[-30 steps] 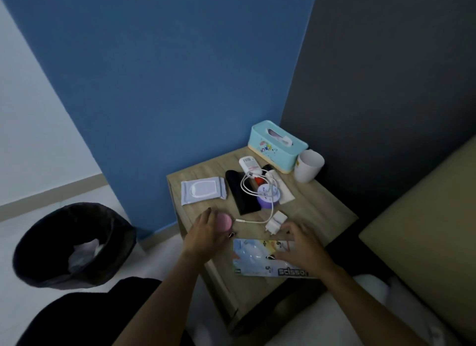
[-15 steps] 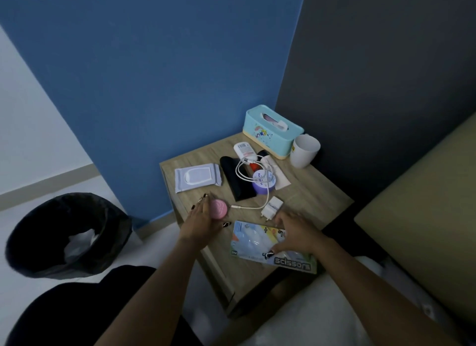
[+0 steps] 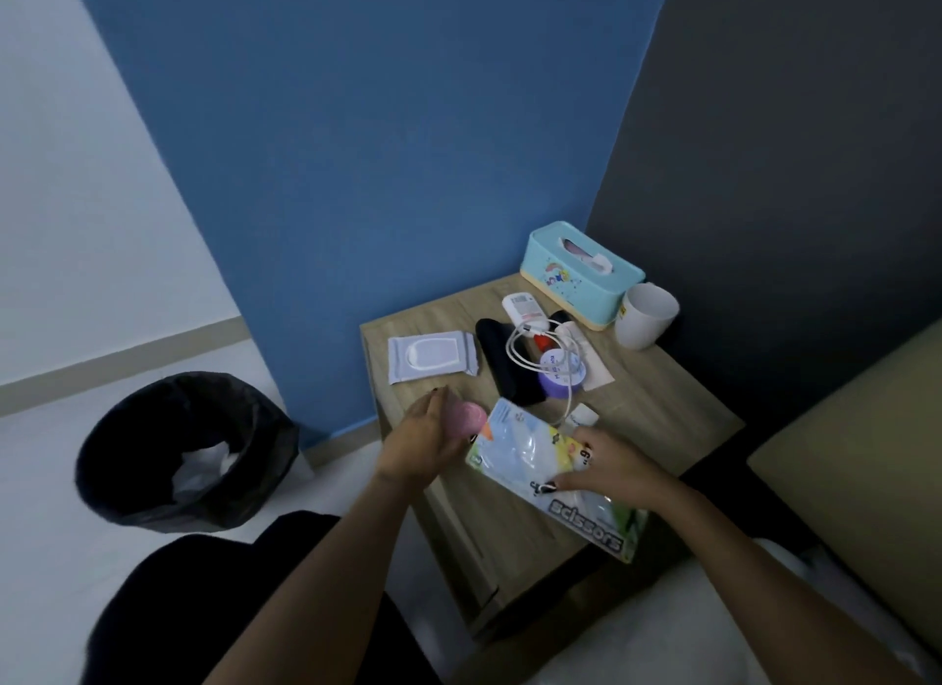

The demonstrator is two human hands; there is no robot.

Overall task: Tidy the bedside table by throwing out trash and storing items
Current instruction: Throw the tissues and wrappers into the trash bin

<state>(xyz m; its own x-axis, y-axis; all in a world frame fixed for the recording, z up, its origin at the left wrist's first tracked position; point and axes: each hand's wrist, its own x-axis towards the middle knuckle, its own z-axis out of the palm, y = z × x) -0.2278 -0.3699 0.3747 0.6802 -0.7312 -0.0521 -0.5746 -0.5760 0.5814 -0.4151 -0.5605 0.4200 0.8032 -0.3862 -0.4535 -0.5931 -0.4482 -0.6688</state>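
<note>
At the desk (image 3: 662, 419) front edge, a pink round item (image 3: 466, 418) is clenched in the left hand (image 3: 425, 442) and scissors packaging (image 3: 550, 473) in the right hand (image 3: 609, 468); wipes pack (image 3: 430, 355), cable (image 3: 530, 350), cup (image 3: 645, 316) remain unsorted, so tidying is judged early.

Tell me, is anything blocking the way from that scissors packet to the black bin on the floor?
Only the left hand, holding a pink round thing, sits between the scissors packet and the bin; beyond the table edge, just bare floor.
</note>
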